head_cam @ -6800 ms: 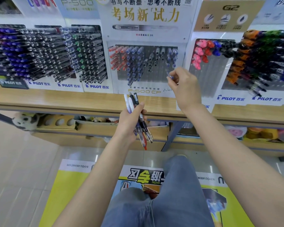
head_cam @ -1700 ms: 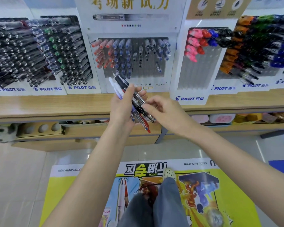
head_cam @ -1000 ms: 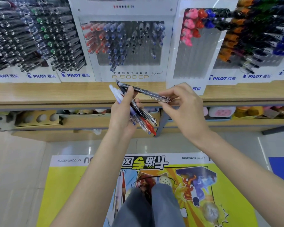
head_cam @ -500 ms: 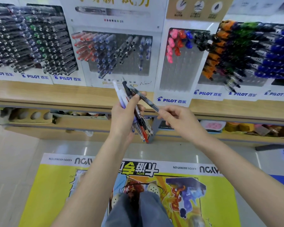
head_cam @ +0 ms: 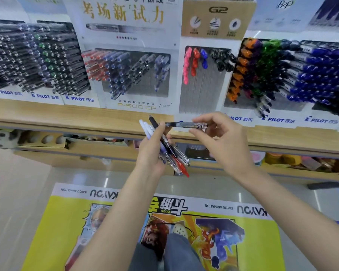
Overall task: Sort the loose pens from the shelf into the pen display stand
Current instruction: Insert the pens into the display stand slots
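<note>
Clear slim plastic pen [head_cam: 186,124] pinched level by right hand [head_cam: 223,142] fingers [head_cam: 209,116], axis left-right, dark end leftward; fanned pen bundle [head_cam: 171,152] gripped in left hand [head_cam: 152,153], tips slanting down-right.

**Shop aisle: wooden shelving over a glossy pale floor**

A long light-wood shelf board [head_cam: 67,116] runs across the view from left to right. Just beneath it sits a lower light-wood shelf [head_cam: 90,162]. Under the board's far left end lies a black-and-white plush toy [head_cam: 0,136], and just right of it a brown cardboard tray with oval holes [head_cam: 45,138]. Under the board's right end, orange and pink goods are too blurred to tell. Below the board spreads a pale glossy tiled floor [head_cam: 18,202] with short white streaks of reflected light [head_cam: 105,181]. On it, in front of the board, lies a large yellow cartoon-printed floor poster with a white "KAYOU" border [head_cam: 57,231].
</note>
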Motion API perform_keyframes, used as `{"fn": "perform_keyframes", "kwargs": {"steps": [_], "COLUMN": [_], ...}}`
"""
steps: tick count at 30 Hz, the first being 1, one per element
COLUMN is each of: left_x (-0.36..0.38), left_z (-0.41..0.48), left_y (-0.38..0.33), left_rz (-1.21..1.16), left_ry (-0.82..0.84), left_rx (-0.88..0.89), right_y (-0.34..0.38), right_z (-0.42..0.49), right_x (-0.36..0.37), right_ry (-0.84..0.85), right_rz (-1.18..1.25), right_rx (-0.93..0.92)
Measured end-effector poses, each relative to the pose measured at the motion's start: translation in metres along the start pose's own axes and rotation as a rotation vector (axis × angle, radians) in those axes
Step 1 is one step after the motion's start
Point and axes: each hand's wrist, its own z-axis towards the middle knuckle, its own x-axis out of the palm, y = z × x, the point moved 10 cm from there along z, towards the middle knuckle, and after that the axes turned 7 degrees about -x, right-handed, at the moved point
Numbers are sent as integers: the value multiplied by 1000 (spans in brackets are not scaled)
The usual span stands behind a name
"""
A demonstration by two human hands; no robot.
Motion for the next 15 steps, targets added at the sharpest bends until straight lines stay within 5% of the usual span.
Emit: {"fn": "perform_keyframes", "kwargs": {"steps": [8,15], "left_x": [-30,-64], "left_z": [5,8], "left_y": [0,-39], "left_rz": [95,145], "left_ry": [-65,-71], "left_rx": [-46,-18], "right_y": [21,15], "right_z": [5,12], "right_x": [22,40], "right_ry": [-24,-157], "right_rz": [-35,-133], "right_rx": [-150,-90]}}
